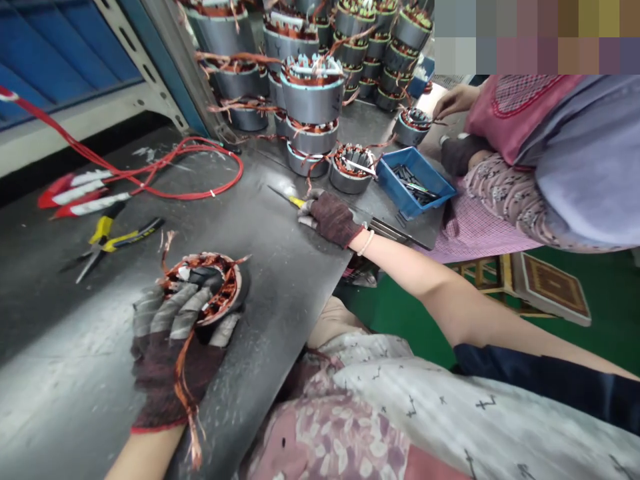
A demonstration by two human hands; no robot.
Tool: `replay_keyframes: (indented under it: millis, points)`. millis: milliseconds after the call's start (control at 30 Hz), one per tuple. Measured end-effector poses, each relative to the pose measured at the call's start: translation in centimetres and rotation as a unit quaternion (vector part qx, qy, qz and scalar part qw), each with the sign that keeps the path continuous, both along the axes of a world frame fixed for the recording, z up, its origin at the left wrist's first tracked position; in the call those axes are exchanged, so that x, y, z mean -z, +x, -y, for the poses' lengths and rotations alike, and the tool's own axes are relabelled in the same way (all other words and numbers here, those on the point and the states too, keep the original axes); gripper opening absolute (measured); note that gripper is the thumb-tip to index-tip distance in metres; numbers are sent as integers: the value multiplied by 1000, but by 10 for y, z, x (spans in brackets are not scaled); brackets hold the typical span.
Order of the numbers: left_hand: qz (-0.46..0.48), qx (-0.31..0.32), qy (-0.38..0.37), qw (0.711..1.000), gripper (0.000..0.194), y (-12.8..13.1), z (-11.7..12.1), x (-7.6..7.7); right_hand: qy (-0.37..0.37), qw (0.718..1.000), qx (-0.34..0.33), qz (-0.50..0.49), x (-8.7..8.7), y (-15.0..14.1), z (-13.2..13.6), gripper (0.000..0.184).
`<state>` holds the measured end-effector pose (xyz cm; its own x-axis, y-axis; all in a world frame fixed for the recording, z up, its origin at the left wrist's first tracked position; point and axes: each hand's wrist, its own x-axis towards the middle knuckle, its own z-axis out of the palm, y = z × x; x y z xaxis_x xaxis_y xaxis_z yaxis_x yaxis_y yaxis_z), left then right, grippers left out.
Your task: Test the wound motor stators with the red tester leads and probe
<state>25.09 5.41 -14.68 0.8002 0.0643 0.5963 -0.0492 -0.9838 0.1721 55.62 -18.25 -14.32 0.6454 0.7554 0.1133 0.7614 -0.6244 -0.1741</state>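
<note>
My gloved left hand [173, 340] is wrapped round a motor stator [213, 283] with copper windings, holding it on the dark metal table [280, 267] near its front edge. Loose copper wire ends trail over my palm and wrist. My gloved right hand [330, 217] reaches far across the table and is closed on a thin yellow-handled tool [287, 197] lying flat, its metal tip pointing left.
Yellow-handled pliers [107, 240] and red sleeved wires [150, 170] lie at the left. Stacked stators [310, 100] fill the back of the table. A blue tray [414, 180] of small dark parts sits at right, where another person's hands [455, 100] work on a stator [413, 127].
</note>
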Motion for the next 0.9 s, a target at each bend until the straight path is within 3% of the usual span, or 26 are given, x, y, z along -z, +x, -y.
replay_keyframes:
  millis: [233, 500, 600, 633, 700, 767, 800, 833, 900]
  points:
    - [6, -43, 8, 999, 62, -3, 17, 1, -11, 999, 27, 14, 7, -6, -4, 38]
    - [-69, -31, 31, 997, 37, -3, 36, -22, -39, 998, 47, -13, -4, -28, -6, 36]
    - [-157, -48, 2, 986, 43, -2, 38, -36, 95, 991, 23, -89, -8, -52, 15, 40]
    - [-191, -60, -2, 980, 45, 0, 37, -42, 166, 974, 9, -152, -10, -63, 25, 41]
    - [-258, -99, -1, 961, 53, 8, 37, -54, 277, 906, -18, -321, -15, -89, 44, 46]
    - [-328, -143, 2, 934, 67, 19, 36, -66, 294, 829, -34, -474, -19, -118, 60, 56]
    - [-364, -159, -2, 918, 73, 26, 36, -71, 288, 805, -42, -517, -21, -132, 66, 60]
    - [-396, -168, -11, 903, 78, 33, 36, -75, 282, 796, -55, -532, -21, -144, 71, 61]
    - [-433, -154, -36, 888, 84, 46, 34, -80, 276, 816, -84, -500, -18, -162, 77, 56]
